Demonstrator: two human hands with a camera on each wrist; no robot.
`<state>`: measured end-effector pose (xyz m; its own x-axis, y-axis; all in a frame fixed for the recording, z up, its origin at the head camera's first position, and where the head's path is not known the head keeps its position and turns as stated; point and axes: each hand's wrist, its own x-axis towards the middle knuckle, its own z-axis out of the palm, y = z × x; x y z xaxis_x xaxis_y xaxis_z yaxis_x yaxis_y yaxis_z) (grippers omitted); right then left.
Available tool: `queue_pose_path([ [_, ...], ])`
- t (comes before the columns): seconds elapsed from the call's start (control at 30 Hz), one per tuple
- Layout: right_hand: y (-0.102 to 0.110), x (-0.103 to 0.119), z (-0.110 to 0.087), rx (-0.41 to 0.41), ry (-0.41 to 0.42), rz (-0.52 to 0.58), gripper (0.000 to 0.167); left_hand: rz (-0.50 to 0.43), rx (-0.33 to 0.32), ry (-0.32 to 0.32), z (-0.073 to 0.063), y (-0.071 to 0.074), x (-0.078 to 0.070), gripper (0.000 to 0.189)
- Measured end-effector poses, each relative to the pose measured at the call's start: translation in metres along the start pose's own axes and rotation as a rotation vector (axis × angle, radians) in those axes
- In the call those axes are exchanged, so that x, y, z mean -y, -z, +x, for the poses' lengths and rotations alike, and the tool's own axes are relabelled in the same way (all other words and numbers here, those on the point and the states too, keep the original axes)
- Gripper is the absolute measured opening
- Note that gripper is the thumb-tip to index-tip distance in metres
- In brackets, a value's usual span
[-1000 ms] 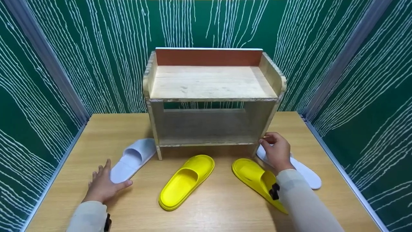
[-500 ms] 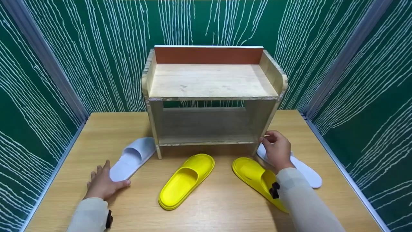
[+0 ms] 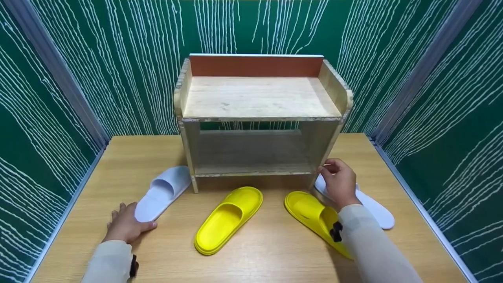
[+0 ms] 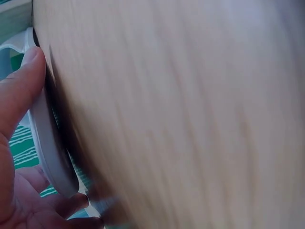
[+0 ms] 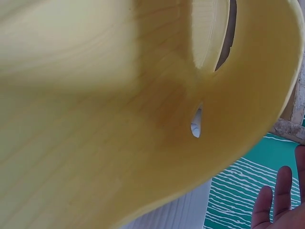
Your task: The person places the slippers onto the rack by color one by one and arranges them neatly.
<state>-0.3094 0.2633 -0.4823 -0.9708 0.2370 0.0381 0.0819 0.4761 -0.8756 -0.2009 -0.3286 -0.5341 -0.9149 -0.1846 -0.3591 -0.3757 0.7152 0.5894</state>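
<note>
left white slipper (image 3: 161, 196) lies flat-ish on the table (image 3: 271, 251), toe by the rack's left front leg, heel toward the person. left hand (image 3: 127, 224) straddles that heel, thumb one side, fingers the other. it's loose and not clenched, probably cause the heel is wide and the easiest end to reach.

right white slipper (image 3: 375, 210) is partly hidden under the right hand (image 3: 340, 182), toe beside the right leg. thumb and index are bent together right at the rack (image 3: 255, 98)'s edge, but can't tell if they're pinching it, the slipper, or nothing.

left yellow slipper (image 3: 228, 220) and right yellow slipper (image 3: 306, 208) sit between, toes inward, so my guess is the hands go wide to get round them.
</note>
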Motion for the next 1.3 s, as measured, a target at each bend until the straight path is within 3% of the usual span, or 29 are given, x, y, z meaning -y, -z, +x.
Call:
queue_pose_path([
  [0.27, -0.001, 0.0, 0.0, 0.006, -0.004, -0.007, 0.026, -0.027, -0.011, -0.013, 0.0, 0.0, 0.002, 0.113],
  [0.47, 0.0, 0.0, -0.001, 0.003, 0.03, -0.012, 0.025, -0.108, -0.047, -0.017, -0.004, 0.001, 0.003, 0.115],
  [0.67, 0.001, 0.001, -0.002, 0.014, 0.019, -0.001, 0.025, -0.245, -0.063, 0.021, -0.008, 0.004, -0.001, 0.119],
  [0.87, 0.001, 0.001, -0.001, 0.011, 0.033, 0.0, 0.025, -0.306, -0.1, 0.034, -0.011, 0.009, 0.001, 0.118],
  [1.3, 0.001, 0.001, -0.002, 0.015, 0.021, -0.006, 0.028, -0.355, -0.186, -0.015, -0.021, 0.023, 0.013, 0.104],
])
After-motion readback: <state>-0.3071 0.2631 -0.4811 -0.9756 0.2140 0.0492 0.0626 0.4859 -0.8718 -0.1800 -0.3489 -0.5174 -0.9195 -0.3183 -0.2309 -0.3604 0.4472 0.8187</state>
